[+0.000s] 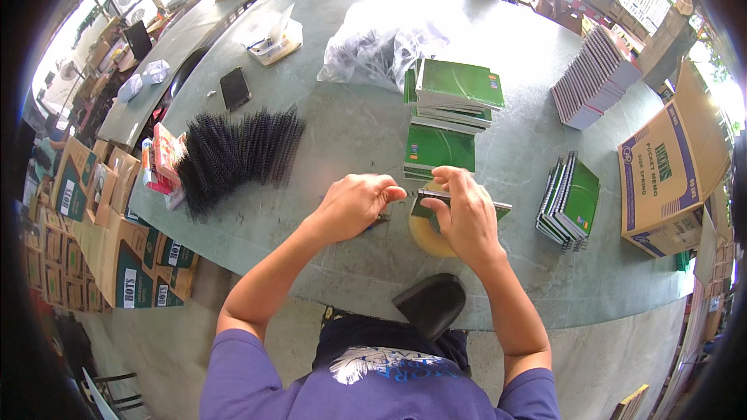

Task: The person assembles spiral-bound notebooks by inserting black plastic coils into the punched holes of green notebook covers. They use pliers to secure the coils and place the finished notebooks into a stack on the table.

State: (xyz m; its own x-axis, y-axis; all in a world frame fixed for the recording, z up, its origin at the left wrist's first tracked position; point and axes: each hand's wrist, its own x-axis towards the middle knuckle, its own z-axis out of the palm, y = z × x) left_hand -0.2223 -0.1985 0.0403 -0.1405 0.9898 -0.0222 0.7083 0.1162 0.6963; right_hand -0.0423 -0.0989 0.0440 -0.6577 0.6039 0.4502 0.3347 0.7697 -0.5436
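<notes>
At the near edge of the grey-green table [350, 132], the right hand [465, 218] is closed around a small green-covered notebook [433, 204], holding it over a roll of tan tape [426, 237]. The left hand [354, 202] is curled just beside it, fingertips pinched at the notebook's left edge; what they grip is too small to tell. A stack of green notebooks [455, 89] lies toward the middle, and a heap of black spiral binding coils [237, 152] sits near the left edge.
</notes>
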